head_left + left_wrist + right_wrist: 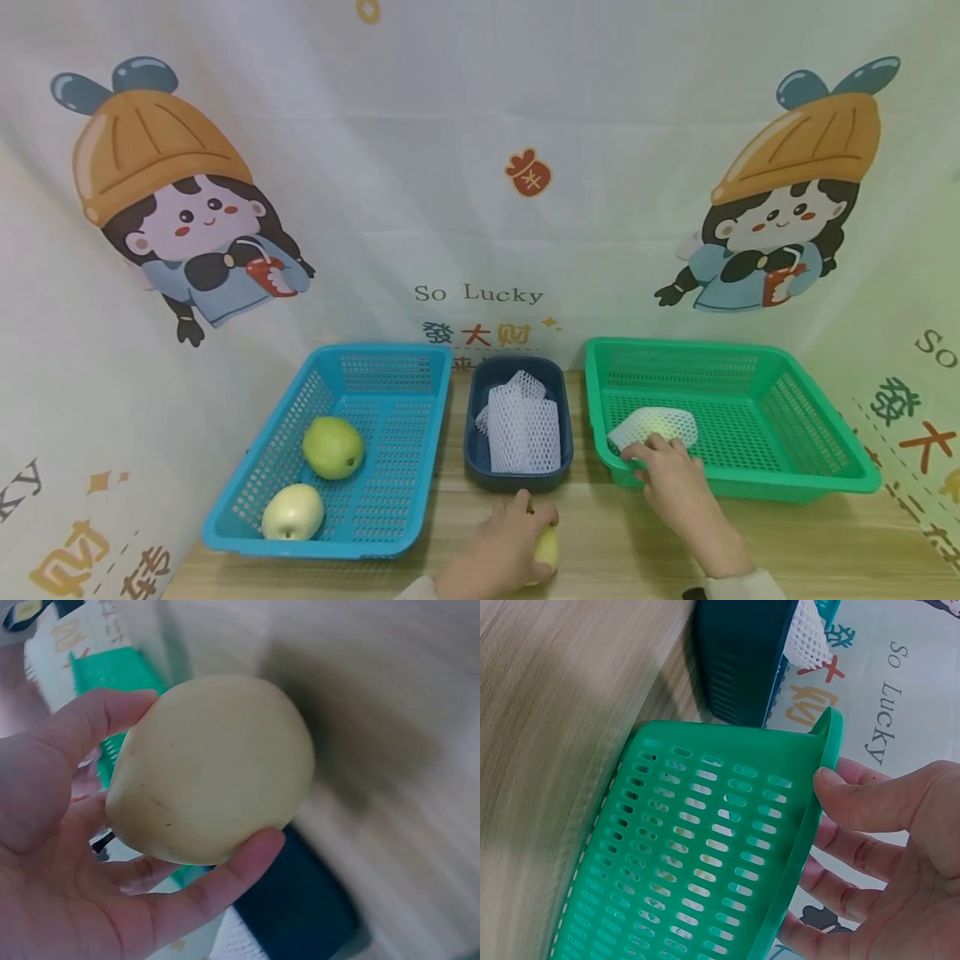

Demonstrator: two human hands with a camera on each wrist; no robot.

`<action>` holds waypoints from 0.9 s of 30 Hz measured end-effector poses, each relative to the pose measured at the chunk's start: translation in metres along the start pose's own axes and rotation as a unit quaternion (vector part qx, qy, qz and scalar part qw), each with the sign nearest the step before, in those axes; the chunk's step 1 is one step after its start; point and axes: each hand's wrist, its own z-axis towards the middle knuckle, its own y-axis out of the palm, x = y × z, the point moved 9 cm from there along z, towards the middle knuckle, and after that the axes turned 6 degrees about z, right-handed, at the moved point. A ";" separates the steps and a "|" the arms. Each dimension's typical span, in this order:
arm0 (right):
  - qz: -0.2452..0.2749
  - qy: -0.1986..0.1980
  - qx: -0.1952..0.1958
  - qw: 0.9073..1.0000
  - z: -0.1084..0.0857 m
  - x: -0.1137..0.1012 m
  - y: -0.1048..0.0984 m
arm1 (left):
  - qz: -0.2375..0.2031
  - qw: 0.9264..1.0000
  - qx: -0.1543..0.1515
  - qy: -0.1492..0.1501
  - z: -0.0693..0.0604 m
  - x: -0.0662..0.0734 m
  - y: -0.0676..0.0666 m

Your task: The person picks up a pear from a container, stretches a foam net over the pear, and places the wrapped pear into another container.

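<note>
My left hand (498, 546) holds a pale yellow pear (214, 769) low over the wooden table, thumb and fingers spread round its sides. Small dark specks mark the pear's skin, and its stem shows in the head view. My right hand (671, 483) is at the near left rim of the green basket (795, 483). In the right wrist view its thumb lies at the rim, with loosely bent fingers beyond it. Just past these fingertips, inside the basket, lies a fruit in a white foam net (656, 425); fingers partly cover it.
On the left stands a blue basket (382, 546) with a green fruit (333, 447) and a pale yellow fruit (292, 512) in it. Between the baskets sits a dark blue box (517, 482) holding white foam nets (525, 429). A printed cloth (480, 192) hangs behind.
</note>
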 end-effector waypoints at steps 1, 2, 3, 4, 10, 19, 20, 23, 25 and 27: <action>-0.002 -0.003 0.001 1.000 0.000 0.000 0.000 | -0.002 1.000 0.001 0.001 0.000 0.000 0.002; -0.005 -0.006 0.003 1.000 0.001 -0.001 0.000 | -0.004 1.000 0.003 0.002 0.000 0.000 0.004; -0.006 -0.009 0.005 1.000 0.001 -0.001 0.000 | -0.006 1.000 0.005 0.003 -0.001 -0.001 0.006; -0.008 -0.012 0.006 1.000 0.002 -0.002 0.000 | -0.005 1.000 0.010 0.006 -0.001 0.000 0.007; -0.009 -0.014 0.008 1.000 0.002 -0.002 -0.001 | 0.043 0.997 0.047 0.040 -0.003 0.002 0.008; -0.004 -0.007 0.001 1.000 0.002 -0.001 0.000 | 0.058 0.995 0.058 0.059 -0.007 0.001 0.012; -0.004 -0.006 0.001 1.000 0.002 0.000 0.000 | 0.056 0.995 0.060 0.060 -0.007 0.001 0.012; -0.003 -0.003 -0.002 1.000 0.001 0.001 0.000 | 0.055 0.995 0.060 0.063 -0.008 0.001 0.011; 0.000 -0.001 -0.004 1.000 0.001 0.002 0.001 | 0.055 0.995 0.057 0.062 -0.008 0.001 0.010; 0.001 -0.002 -0.004 1.000 0.001 0.002 0.002 | 0.056 0.995 0.052 0.060 -0.008 0.001 0.009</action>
